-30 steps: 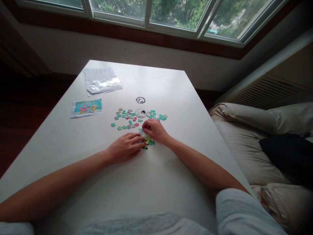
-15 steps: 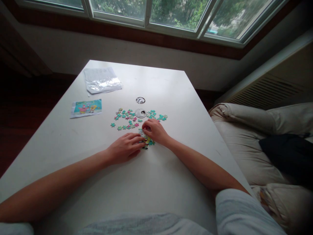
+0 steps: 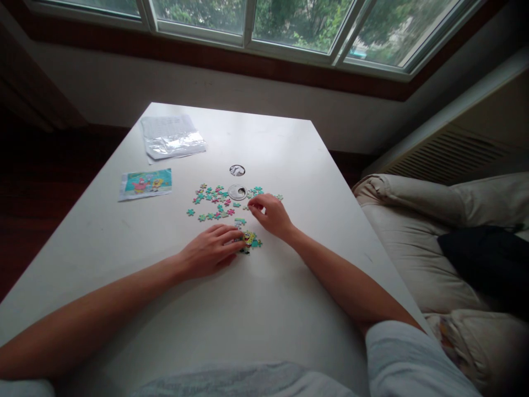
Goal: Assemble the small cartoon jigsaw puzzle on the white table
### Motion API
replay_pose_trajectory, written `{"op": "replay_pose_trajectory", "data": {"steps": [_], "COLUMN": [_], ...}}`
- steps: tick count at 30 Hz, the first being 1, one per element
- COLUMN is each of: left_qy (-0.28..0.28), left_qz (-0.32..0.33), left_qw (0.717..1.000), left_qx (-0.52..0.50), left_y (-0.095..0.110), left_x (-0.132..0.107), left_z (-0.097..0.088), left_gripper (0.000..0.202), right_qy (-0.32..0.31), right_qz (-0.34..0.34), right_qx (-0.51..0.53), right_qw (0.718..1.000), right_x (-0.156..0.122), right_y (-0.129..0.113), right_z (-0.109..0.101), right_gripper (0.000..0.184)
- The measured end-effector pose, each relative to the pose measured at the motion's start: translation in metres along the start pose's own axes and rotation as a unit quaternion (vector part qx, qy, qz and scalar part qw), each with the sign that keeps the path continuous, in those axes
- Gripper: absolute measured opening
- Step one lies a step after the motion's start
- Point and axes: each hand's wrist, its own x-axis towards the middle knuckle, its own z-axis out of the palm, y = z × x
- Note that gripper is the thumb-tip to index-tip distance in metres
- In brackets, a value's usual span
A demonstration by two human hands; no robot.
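Note:
A partly joined jigsaw puzzle (image 3: 249, 240) with a yellow cartoon figure lies on the white table. My left hand (image 3: 212, 246) rests over its left side, fingers stretched out and touching it, so that part is hidden. Just above it a small teal and white joined strip (image 3: 239, 221) lies apart. My right hand (image 3: 270, 214) is beyond the joined part, at the near right edge of the loose puzzle pieces (image 3: 215, 193). Its thumb and forefinger are pinched together at a small pale green puzzle piece (image 3: 246, 208). The hand covers some pieces behind it.
A printed picture sheet (image 3: 145, 184) of the cartoon lies at the left. Behind it is a clear plastic sleeve with papers (image 3: 173, 137). A round grommet (image 3: 237, 192) and a round hole (image 3: 237, 170) are set in the table (image 3: 264, 309). A beige sofa (image 3: 405, 242) stands at the right.
My right hand has moved away from the joined puzzle, up and to the right toward the loose pieces, uncovering the small strip. My left hand has stayed in place.

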Motion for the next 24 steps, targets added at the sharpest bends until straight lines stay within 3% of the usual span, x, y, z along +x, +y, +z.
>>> {"op": "replay_pose_trajectory", "data": {"steps": [4,9,18,24], "left_qy": [0.011,0.012,0.008,0.005], "left_qz": [-0.001,-0.007,-0.007,-0.010], "left_qw": [1.000,1.000,1.000,1.000], "left_qx": [-0.004,-0.002,-0.008,0.003], "left_y": [-0.002,-0.004,-0.002,-0.004], "left_x": [-0.001,-0.003,-0.002,-0.002], "left_z": [0.001,0.003,0.002,0.003], "left_gripper": [0.041,0.044,0.041,0.040], "right_qy": [0.057,0.065,0.054,-0.006], "right_qz": [0.072,0.131,0.157,0.186], "right_qx": [-0.002,-0.008,-0.046,-0.058], "right_qw": [0.996,0.989,0.985,0.981], "right_x": [0.008,0.014,0.016,0.017], "right_y": [0.019,0.047,0.076,0.093], "right_z": [-0.023,-0.038,-0.040,-0.049], "right_gripper": [0.012,0.015,0.018,0.016]}}
